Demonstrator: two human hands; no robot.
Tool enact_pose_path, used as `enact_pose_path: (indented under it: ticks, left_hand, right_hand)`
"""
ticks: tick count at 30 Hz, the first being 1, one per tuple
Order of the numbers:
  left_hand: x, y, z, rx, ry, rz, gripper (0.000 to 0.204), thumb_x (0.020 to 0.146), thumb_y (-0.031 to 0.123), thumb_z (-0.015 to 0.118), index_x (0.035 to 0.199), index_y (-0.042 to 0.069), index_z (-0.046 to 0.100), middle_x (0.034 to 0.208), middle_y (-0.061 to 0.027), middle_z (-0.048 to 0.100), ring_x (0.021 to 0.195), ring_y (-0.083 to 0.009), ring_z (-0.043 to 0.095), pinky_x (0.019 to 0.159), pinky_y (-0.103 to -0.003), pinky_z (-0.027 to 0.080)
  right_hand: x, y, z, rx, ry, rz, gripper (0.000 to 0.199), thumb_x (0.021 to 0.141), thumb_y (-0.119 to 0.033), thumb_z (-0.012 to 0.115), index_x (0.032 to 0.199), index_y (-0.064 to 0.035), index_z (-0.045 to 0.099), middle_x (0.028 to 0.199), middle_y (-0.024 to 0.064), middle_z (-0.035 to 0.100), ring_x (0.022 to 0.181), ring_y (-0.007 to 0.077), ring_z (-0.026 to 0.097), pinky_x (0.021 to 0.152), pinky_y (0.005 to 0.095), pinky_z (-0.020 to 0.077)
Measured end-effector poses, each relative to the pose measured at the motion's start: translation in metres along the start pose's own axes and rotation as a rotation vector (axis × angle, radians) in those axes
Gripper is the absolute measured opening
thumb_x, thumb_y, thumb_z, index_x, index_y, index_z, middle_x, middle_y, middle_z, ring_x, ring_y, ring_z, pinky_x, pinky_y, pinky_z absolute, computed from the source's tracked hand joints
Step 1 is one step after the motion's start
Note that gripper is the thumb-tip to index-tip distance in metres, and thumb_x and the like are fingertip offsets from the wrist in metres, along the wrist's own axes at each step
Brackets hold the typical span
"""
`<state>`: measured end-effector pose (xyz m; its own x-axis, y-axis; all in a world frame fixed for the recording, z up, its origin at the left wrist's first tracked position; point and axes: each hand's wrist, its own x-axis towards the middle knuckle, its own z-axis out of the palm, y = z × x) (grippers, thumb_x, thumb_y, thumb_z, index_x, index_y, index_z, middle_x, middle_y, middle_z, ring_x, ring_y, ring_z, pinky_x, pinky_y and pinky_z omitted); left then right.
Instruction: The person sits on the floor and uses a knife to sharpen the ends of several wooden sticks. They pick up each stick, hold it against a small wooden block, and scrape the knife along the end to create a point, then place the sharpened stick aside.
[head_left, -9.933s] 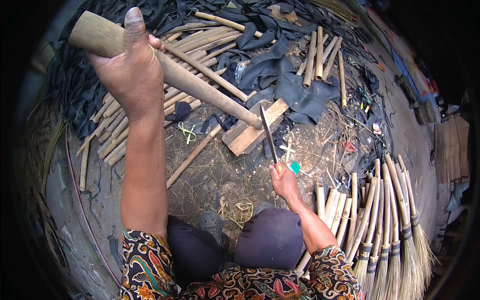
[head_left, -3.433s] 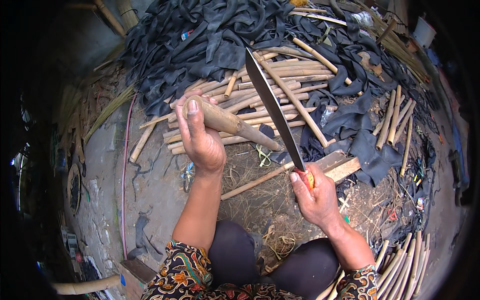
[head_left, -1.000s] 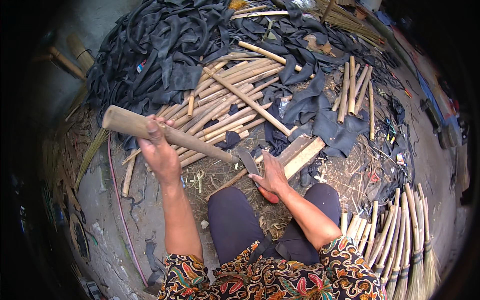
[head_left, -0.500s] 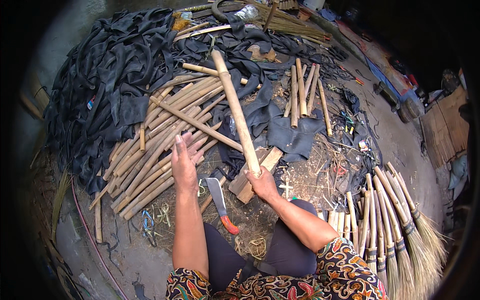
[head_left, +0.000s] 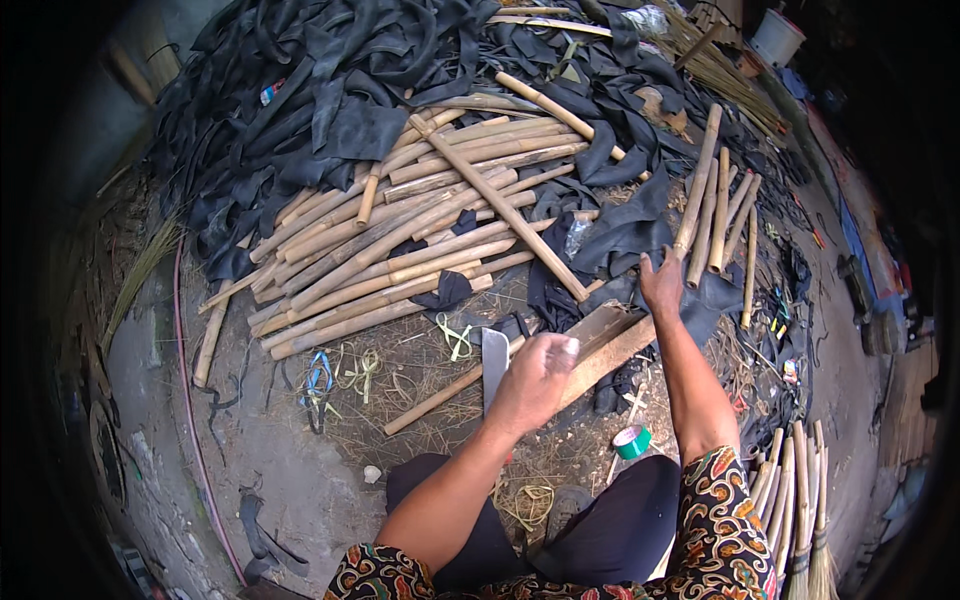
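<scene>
My right hand (head_left: 661, 284) is at the near end of a thick bamboo stick (head_left: 702, 170), which lies alongside several shorter bamboo sticks (head_left: 720, 215). Its thumb stands apart from the fingers, and the fingers touch the stick's end without wrapping round it. My left hand (head_left: 538, 378) hovers near the wooden block (head_left: 608, 362), fingers curled under, blurred and mostly hidden. Beneath my left hand and wrist lies a machete; its broad grey blade (head_left: 494, 362) shows left of the hand, and only a bit of red handle peeks out by the forearm.
A large heap of bamboo sticks (head_left: 400, 255) lies ahead, with black rubber strips (head_left: 340, 60) piled behind it. Green tape (head_left: 631, 441) sits by my right knee. Finished brooms (head_left: 800, 490) stand at the lower right. A blue-handled tool (head_left: 320, 372) lies at left.
The bamboo stick moved right and away, from upright in my right hand to beside the other sticks. My left hand went from spread to curled and moved right, over the machete. The view shifted.
</scene>
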<state>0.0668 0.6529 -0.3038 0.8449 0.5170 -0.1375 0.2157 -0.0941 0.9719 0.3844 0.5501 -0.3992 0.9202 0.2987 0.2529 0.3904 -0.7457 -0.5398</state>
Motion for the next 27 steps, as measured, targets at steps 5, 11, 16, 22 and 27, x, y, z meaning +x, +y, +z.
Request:
enact_pose_path:
  ticks: [5,11,16,22,27]
  left_hand:
    - [-0.031,0.023,0.005,0.054,-0.115,0.091,0.045,0.107,0.042,0.055,0.124,0.0,0.06,0.12,-0.0219,0.061,0.11,-0.0408,0.065,0.094,-0.048,0.053]
    - [-0.053,0.017,-0.015,0.108,-0.183,0.068,0.049,0.107,0.043,0.054,0.125,-0.002,0.057,0.117,-0.0247,0.058,0.106,-0.0426,0.065,0.092,-0.049,0.052]
    - [-0.047,0.015,-0.03,0.167,-0.173,0.007,0.049,0.107,0.043,0.056,0.125,-0.002,0.06,0.12,-0.0221,0.061,0.109,-0.0374,0.066,0.095,-0.045,0.053]
    - [-0.038,0.01,-0.032,0.136,-0.147,0.054,0.048,0.107,0.043,0.056,0.124,-0.002,0.061,0.113,-0.0214,0.062,0.1,-0.035,0.068,0.088,-0.043,0.054]
    - [-0.038,0.006,-0.026,0.089,-0.135,0.133,0.047,0.107,0.042,0.056,0.121,-0.002,0.061,0.109,-0.0209,0.063,0.098,-0.0361,0.067,0.087,-0.043,0.054]
  right_hand:
    - [-0.052,-0.032,0.102,-0.232,-0.539,-0.017,0.075,0.092,-0.035,0.073,0.15,0.0021,0.045,0.149,0.0277,0.051,0.136,0.0437,0.052,0.116,0.047,0.0419]
    - [-0.076,-0.05,0.143,-0.306,-0.628,0.027,0.075,0.087,-0.031,0.08,0.148,-0.0061,0.044,0.147,0.019,0.051,0.136,0.0392,0.052,0.115,0.0526,0.0417]
    - [-0.113,-0.083,0.139,-0.199,-0.608,-0.025,0.051,0.085,-0.027,0.08,0.121,-0.0017,0.055,0.123,0.0257,0.065,0.115,0.0465,0.065,0.099,0.0544,0.0503]
    - [-0.13,-0.117,0.124,0.119,-0.863,-0.032,0.046,0.093,-0.029,0.073,0.122,0.0031,0.056,0.087,0.0212,0.071,0.078,0.0335,0.073,0.07,0.0455,0.0573]
    - [-0.121,-0.124,0.105,0.326,-1.028,0.058,0.046,0.094,-0.031,0.072,0.122,0.0027,0.057,0.08,0.0152,0.068,0.059,0.0219,0.067,0.052,0.0373,0.0519]
